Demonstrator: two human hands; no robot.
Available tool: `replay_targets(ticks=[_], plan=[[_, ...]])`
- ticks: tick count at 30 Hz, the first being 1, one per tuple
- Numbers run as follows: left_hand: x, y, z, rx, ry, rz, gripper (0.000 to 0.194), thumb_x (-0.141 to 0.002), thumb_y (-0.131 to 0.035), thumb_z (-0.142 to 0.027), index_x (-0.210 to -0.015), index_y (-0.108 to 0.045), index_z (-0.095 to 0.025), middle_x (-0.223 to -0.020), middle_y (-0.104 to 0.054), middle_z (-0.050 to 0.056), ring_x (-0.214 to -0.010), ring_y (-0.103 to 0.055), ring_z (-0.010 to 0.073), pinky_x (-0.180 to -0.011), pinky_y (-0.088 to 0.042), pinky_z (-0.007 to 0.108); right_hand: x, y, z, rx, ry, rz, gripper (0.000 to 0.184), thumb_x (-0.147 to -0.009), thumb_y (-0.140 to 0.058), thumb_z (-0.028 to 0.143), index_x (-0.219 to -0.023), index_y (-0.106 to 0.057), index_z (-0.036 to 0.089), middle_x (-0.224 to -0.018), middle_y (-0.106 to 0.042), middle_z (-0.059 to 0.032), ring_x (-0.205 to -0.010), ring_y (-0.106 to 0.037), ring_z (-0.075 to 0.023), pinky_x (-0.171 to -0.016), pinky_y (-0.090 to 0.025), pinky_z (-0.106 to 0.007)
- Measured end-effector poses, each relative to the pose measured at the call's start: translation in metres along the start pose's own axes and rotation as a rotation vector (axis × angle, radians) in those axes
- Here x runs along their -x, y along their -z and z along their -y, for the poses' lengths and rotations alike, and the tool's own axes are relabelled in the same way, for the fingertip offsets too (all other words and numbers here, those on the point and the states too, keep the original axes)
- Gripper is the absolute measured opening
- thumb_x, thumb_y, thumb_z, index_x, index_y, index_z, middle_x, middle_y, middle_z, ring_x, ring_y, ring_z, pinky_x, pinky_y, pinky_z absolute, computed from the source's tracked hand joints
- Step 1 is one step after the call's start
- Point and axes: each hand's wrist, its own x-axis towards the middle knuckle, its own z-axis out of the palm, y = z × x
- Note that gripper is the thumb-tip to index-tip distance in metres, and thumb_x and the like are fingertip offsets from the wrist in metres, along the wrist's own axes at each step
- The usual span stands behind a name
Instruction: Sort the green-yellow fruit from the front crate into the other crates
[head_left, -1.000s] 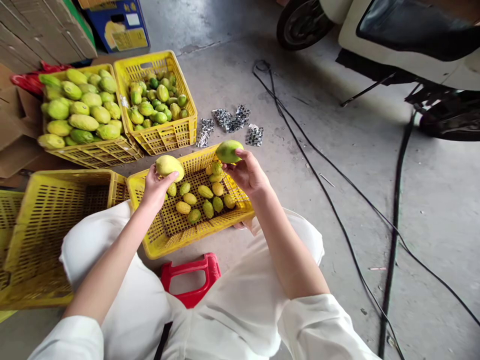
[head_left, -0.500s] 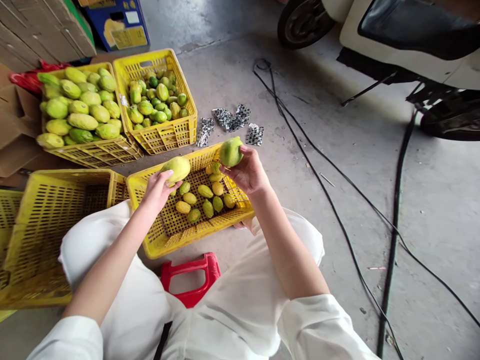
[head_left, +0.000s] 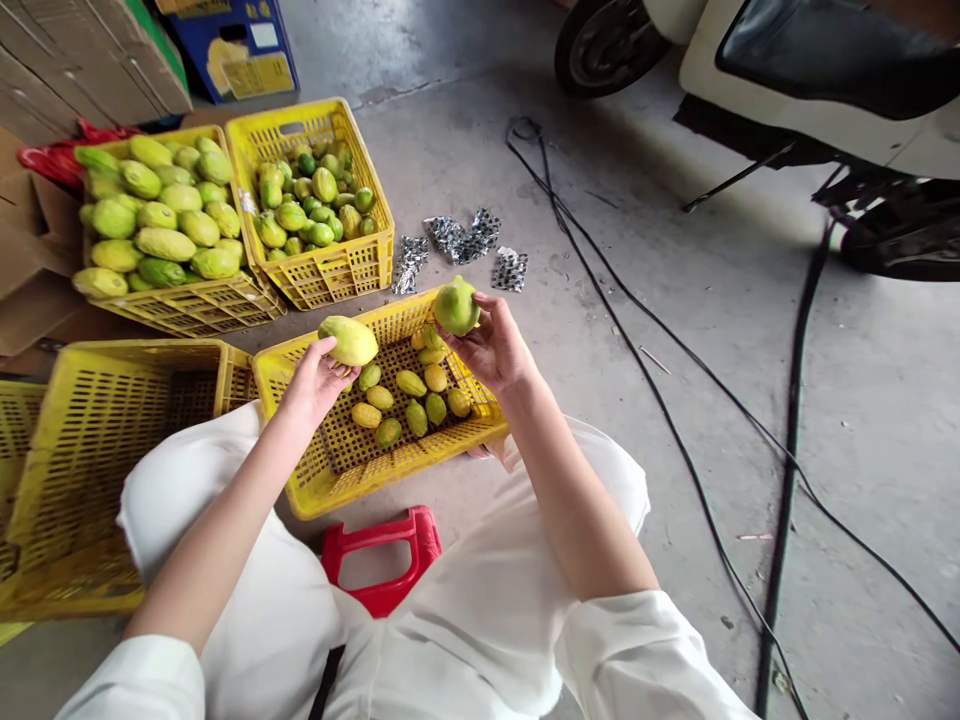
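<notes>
Head view: L hand [head_left: 307,388] grips the pale yellow-green fruit [head_left: 349,342], thumb on the near L end, fingers curled underneath. That fruit lies just beyond the fingertips, up and to the R of the palm; its long axis runs mostly crosswise in view, dipping slightly toward the R. R hand [head_left: 496,352] grips the greener fruit [head_left: 456,306] at its R side, thumb and fingers around it; fruit is up-L of that palm. Its long axis is hard to tell, as it looks near round, w/ a small nub at the top.

Both fruits are held over the front yellow crate [head_left: 390,482], apart from each other, pale one over the L part, greener one over the far rim, toward the R. L hand is nearer the pale fruit, R hand nearer the greener. Small fruits [head_left: 410,382] lie loose on the crate floor below. Two fuller crates, the L one [head_left: 199,308] and the R one [head_left: 360,272], stand side by side beyond.

Vs. half a sec. ago: pale fruit has turned, its R end now lower, where it tilted up before; greener one has shifted a touch L & rotated, nub now up. Small fruits haven't visibly moved.
</notes>
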Motion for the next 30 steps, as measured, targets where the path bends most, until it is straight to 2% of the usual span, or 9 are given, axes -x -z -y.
replay_targets(ticks=[4, 8, 12, 16, 19, 23, 27, 30], plan=[[0.0016, -0.0018, -0.0036, 0.068, 0.105, -0.113, 0.029, -0.088, -0.085, -0.038, -0.101, -0.063, -0.024, -0.089, -0.072, 0.002, -0.086, -0.074, 0.0219, -0.079, -0.064, 0.033, 0.0059, -0.0037, 0.0015, 0.027, -0.119, 0.000, 0.047, -0.079, -0.103, 0.048, -0.108, -0.072, 0.029, -0.094, -0.082, -0.0010, -0.083, -0.082, -0.0188, -0.075, -0.074, -0.029], [0.0040, -0.0039, -0.0092, 0.101, 0.136, -0.088, 0.023, -0.101, -0.074, -0.042, -0.111, -0.067, -0.022, -0.100, -0.077, 0.008, -0.090, -0.076, 0.0237, -0.082, -0.067, 0.035, 0.0092, -0.0029, 0.0013, 0.123, -0.106, 0.067, 0.052, -0.072, -0.110, 0.042, -0.105, -0.071, 0.028, -0.100, -0.081, -0.0003, -0.088, -0.080, -0.0168, -0.075, -0.071, -0.025], [0.0047, -0.0051, -0.0088, 0.041, 0.151, -0.035, 0.030, -0.098, -0.080, -0.045, -0.113, -0.070, -0.021, -0.095, -0.075, 0.009, -0.082, -0.072, 0.0218, -0.071, -0.062, 0.029, 0.0079, -0.0013, 0.0009, 0.153, -0.035, 0.092, 0.057, -0.063, -0.115, 0.042, -0.098, -0.073, 0.025, -0.097, -0.078, -0.0007, -0.090, -0.075, -0.0148, -0.069, -0.065, -0.019], [0.0053, -0.0057, -0.0037, -0.028, 0.138, -0.062, 0.021, -0.095, -0.081, -0.031, -0.110, -0.070, -0.020, -0.097, -0.078, 0.008, -0.083, -0.074, 0.0213, -0.072, -0.063, 0.029, 0.0069, -0.0023, 0.0008, 0.151, -0.008, 0.134, 0.064, -0.051, -0.118, 0.053, -0.090, -0.075, 0.026, -0.093, -0.075, 0.0014, -0.084, -0.072, -0.0124, -0.065, -0.063, -0.018], [0.0045, -0.0058, -0.0012, -0.047, 0.135, -0.097, 0.018, -0.094, -0.081, -0.026, -0.108, -0.069, -0.022, -0.098, -0.079, 0.007, -0.084, -0.075, 0.0219, -0.074, -0.066, 0.031, 0.0073, -0.0024, 0.0014, 0.153, -0.036, 0.155, 0.067, -0.047, -0.118, 0.058, -0.088, -0.073, 0.028, -0.093, -0.076, 0.0018, -0.084, -0.074, -0.0149, -0.073, -0.069, -0.025], [0.0013, -0.0036, -0.0011, -0.043, 0.129, -0.097, 0.015, -0.095, -0.078, -0.025, -0.107, -0.069, -0.022, -0.097, -0.080, 0.006, -0.086, -0.075, 0.0208, -0.075, -0.066, 0.030, 0.0078, -0.0018, 0.0026, 0.182, -0.018, 0.139, 0.071, -0.053, -0.116, 0.052, -0.109, -0.076, 0.031, -0.106, -0.080, -0.0014, -0.105, -0.080, -0.0227, -0.090, -0.073, -0.033], [0.0030, -0.0020, -0.0020, -0.031, 0.117, -0.027, 0.014, -0.092, -0.076, -0.020, -0.105, -0.071, -0.022, -0.099, -0.082, 0.006, -0.091, -0.075, 0.0216, -0.079, -0.066, 0.030, 0.0079, -0.0035, 0.0020, 0.187, -0.010, 0.106, 0.068, -0.053, -0.114, 0.049, -0.101, -0.071, 0.030, -0.104, -0.080, -0.0017, -0.109, -0.079, -0.0222, -0.095, -0.070, -0.033], [0.0067, -0.0032, -0.0021, -0.036, 0.117, 0.001, 0.016, -0.088, -0.080, -0.018, -0.103, -0.074, -0.020, -0.100, -0.082, 0.007, -0.091, -0.075, 0.0217, -0.080, -0.064, 0.030, 0.0087, -0.0044, 0.0009, 0.198, 0.006, 0.123, 0.065, -0.053, -0.112, 0.052, -0.098, -0.072, 0.028, -0.104, -0.079, -0.0016, -0.108, -0.076, -0.0207, -0.094, -0.068, -0.030]])
